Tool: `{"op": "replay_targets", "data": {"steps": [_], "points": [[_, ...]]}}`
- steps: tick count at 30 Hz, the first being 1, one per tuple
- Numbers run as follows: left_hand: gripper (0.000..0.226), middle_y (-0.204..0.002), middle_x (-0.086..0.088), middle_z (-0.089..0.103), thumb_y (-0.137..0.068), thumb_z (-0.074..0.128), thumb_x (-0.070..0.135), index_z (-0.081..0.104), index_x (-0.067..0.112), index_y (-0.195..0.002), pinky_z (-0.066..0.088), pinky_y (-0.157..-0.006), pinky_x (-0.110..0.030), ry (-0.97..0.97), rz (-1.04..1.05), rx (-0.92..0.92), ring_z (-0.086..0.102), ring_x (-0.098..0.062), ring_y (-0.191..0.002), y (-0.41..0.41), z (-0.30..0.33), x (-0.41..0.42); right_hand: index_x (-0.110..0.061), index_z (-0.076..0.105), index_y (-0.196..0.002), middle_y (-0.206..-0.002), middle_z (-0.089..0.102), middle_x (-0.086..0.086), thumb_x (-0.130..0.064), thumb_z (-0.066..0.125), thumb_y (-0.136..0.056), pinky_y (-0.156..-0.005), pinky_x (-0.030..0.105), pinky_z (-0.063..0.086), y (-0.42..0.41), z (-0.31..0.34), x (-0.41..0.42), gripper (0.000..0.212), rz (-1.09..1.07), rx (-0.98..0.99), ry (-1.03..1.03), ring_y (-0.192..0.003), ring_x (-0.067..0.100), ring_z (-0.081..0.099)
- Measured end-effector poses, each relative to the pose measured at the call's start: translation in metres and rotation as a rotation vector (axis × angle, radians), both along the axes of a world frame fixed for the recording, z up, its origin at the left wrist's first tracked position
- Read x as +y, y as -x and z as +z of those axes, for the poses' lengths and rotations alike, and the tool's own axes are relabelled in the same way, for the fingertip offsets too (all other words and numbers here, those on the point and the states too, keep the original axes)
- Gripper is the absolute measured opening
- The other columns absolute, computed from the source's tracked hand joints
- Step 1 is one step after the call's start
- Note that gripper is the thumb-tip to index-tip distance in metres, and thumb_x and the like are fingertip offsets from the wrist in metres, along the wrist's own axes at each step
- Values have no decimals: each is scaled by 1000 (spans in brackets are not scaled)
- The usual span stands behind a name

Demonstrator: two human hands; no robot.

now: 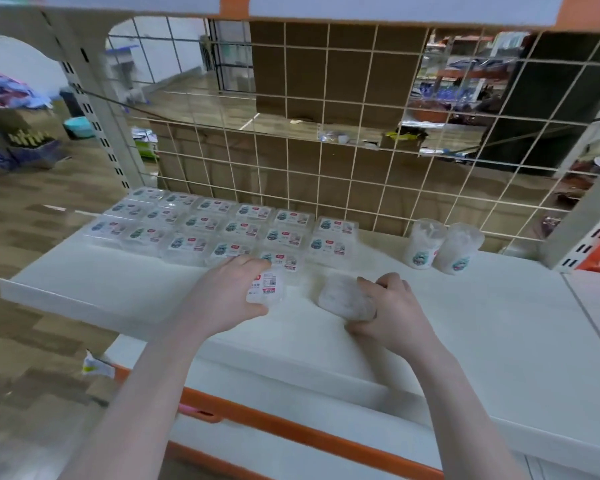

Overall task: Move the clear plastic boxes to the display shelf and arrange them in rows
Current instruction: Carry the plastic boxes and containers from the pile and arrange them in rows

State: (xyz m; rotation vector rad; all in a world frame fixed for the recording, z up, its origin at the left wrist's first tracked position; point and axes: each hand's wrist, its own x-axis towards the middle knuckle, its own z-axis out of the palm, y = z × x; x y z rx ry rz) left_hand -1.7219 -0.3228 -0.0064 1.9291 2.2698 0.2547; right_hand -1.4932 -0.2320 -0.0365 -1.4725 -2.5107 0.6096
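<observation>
Two hands (229, 289) (388, 303), each gripping a box (267, 289) (347, 299)

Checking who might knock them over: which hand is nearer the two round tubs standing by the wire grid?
Right. The right hand, gripping a box, is below-left of the tubs; the left hand is farther left.

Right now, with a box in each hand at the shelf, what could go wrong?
1. The left hand holds its clear box right against the front row of arranged boxes; a nudge could push that row crooked.
2. The box in the right hand shows no label, so it may go down the wrong way up.
3. Two round tubs stand to the right, where later rows could knock them.
</observation>
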Motion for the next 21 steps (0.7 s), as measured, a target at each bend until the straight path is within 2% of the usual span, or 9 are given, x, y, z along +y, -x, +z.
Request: {"op": "replay_targets", "data": {"steps": [3, 6, 9, 11, 14, 17, 21], "points": [[72, -148, 7, 34, -82, 68, 34, 33, 26, -144, 31, -108, -30, 0, -12, -9, 31, -14, -135, 4, -1, -2, -19, 60, -120, -110, 51, 9, -29, 75, -71, -85, 24, 35, -2, 6, -3, 52, 16, 29, -32, -108, 25, 48], [72, -149, 7, 33, -82, 68, 34, 32, 27, -144, 29, -109, -29, 2, -29, -13, 30, -14, -136, 7, -2, -4, -21, 63, -118, -103, 62, 3, -30, 74, -75, -84, 26, 41, -5, 13, -4, 45, 12, 140, 32, -96, 18, 57], [72, -148, 8, 33, -83, 67, 35, 32, 27, -144, 29, -107, -27, -2, -38, -11, 31, -13, -135, 11, -2, -5, -26, 70, -93, -81, 67, -4, -23, 70, -78, -74, 29, 46, -9, 17, -4, 15, 35, 306, 119, -75, 11, 58], [71, -148, 9, 33, -83, 66, 35, 32, 27, -144, 29, -106, -26, -9, -37, -12, 32, -12, -134, 13, -2, -6, -25, 68, -82, -73, 67, -5, -20, 68, -81, -64, 23, 44, -9, 18, -3, 6, 32, 369, 151, -66, 9, 57], [71, -149, 9, 32, -82, 67, 35, 32, 27, -144, 30, -107, -26, -9, -34, -14, 31, -12, -135, 16, -2, -7, -32, 64, -90, -76, 67, -6, -25, 66, -85, -59, 14, 39, -8, 16, 1, 9, 2, 385, 150, -65, 5, 54], [72, -149, 9, 33, -82, 68, 36, 33, 28, -144, 30, -107, -27, -9, -28, -20, 32, -12, -135, 20, -3, -8, -31, 66, -101, -88, 66, -5, -27, 62, -88, -65, 10, 39, -6, 14, 4, 14, -26, 403, 157, -73, 5, 57], [73, -148, 8, 34, -81, 68, 36, 33, 27, -144, 31, -108, -28, -10, -25, -17, 33, -13, -134, 23, -3, -10, -25, 67, -112, -99, 60, -4, -20, 56, -92, -73, 20, 37, -1, 9, 11, 23, -68, 371, 65, -82, 9, 54]]}}
